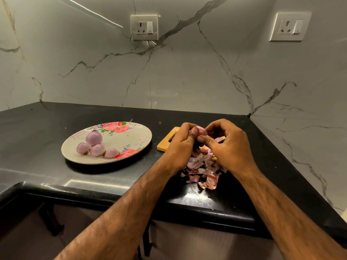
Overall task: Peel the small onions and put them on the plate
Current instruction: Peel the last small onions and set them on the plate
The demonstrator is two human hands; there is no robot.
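A small pink onion point(201, 130) is held up between both hands above the counter. My left hand point(180, 143) grips it from the left with the thumb on its front. My right hand point(228, 145) pinches it from the right with thumb and fingers. Under the hands lies a heap of pink onion skins point(203, 169). To the left, a flowered plate point(131, 139) carries several peeled onions point(96, 145) grouped on its left half.
A wooden cutting board point(165, 144) lies behind the hands, mostly hidden by them. The black counter point(47, 132) ends in a front edge near me and meets marble walls at the back and right. Two wall sockets point(144, 27) sit high on the backsplash.
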